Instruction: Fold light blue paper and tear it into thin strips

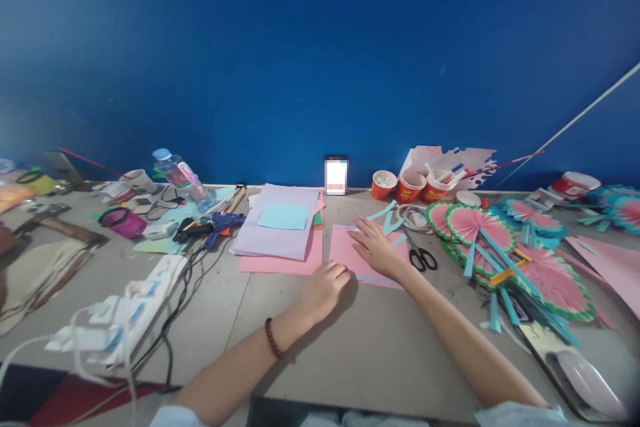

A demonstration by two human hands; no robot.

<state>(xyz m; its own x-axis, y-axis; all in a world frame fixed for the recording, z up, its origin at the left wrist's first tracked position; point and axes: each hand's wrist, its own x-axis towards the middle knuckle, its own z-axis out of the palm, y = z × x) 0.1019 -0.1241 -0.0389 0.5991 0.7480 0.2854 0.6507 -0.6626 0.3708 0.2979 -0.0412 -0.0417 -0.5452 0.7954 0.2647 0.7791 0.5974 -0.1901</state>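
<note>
On the grey table lies a sheet of pink paper (345, 247), with a pale lilac edge showing under its near side. My right hand (375, 247) rests flat on this sheet, fingers spread. At the sheet's near left corner is my left hand (325, 290), its fingers curled in; whatever they may hold is hidden. Strips of light blue paper (387, 217) lie just beyond my right hand. Black-handled scissors (423, 259) sit to its right. Left of the pink sheet is a stack of lilac paper (280, 240) topped by a light blue sheet (284, 216).
Pink pleated paper fans (550, 280) with green edges and blue strips cover the right side. Paper cups (411, 187) and a phone (336, 177) stand by the blue wall. On the left are a blue glue gun (223, 228), a bottle (185, 180), a power strip (145, 307) and a hammer (75, 230).
</note>
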